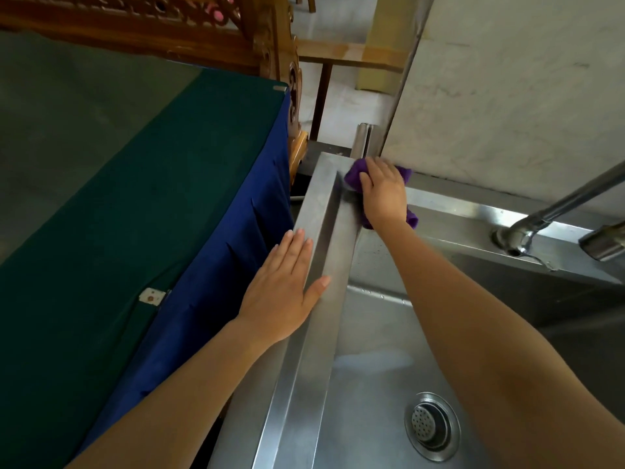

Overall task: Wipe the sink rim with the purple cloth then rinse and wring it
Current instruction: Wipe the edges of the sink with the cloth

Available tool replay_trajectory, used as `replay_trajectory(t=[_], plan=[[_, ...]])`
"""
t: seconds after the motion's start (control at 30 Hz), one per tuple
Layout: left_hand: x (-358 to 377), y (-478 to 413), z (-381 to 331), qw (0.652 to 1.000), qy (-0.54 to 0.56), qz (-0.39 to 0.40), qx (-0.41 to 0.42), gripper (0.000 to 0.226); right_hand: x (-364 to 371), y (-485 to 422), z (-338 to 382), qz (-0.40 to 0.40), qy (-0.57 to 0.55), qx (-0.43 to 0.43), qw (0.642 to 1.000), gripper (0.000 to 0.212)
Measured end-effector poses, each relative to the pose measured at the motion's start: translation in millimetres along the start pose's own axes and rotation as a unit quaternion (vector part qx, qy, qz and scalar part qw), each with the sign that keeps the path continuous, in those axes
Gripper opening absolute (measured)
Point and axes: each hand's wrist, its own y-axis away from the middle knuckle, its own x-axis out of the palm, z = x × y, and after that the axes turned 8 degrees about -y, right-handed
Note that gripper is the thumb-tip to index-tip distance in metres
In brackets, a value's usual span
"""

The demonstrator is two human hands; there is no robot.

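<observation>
A stainless steel sink (321,231) fills the lower right, its left rim running toward the far corner. My right hand (384,191) presses the bunched purple cloth (355,174) onto the rim at that far left corner; cloth shows on both sides of the hand. My left hand (284,292) lies flat, fingers together, on the outer edge of the left rim, nearer to me, holding nothing. The drain strainer (431,426) sits in the basin bottom.
A chrome faucet (554,211) rises from the back rim at the right. A table draped in green and blue cloth (135,198) stands tight against the sink's left side. A white wall (507,96) runs behind; carved wooden furniture (267,45) stands at the back.
</observation>
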Motion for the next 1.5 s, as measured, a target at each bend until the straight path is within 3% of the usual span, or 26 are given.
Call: replay_trajectory(t=[0.13,0.4,0.6,0.7,0.83,0.93,1.3,1.5], plan=[[-2,41,6,0.999,0.014,0.022,0.030,0.078,12,23,34,0.100,-0.092,-0.021,0.990,0.047],[-4,84,1,0.990,0.134,0.046,0.004,0.087,3,99,47,0.138,-0.171,-0.054,0.974,0.045],[-23,66,4,0.967,0.240,-0.054,-0.067,0.057,-10,147,52,0.195,-0.229,-0.075,0.951,0.045],[-29,51,10,0.965,0.242,-0.058,-0.077,0.053,-16,153,47,0.239,-0.296,-0.035,0.924,0.050],[-13,67,9,0.983,0.174,0.011,-0.053,0.056,-8,153,47,0.195,-0.214,-0.074,0.954,0.047],[-3,97,5,0.981,0.188,0.033,-0.044,0.056,-1,160,57,0.165,-0.191,-0.051,0.966,0.045],[-1,155,0,0.984,0.168,0.049,-0.035,0.056,-2,216,74,0.150,-0.185,-0.061,0.969,0.043],[3,218,-15,0.995,0.081,0.056,-0.020,0.081,-11,268,88,0.171,-0.192,-0.078,0.963,0.043]])
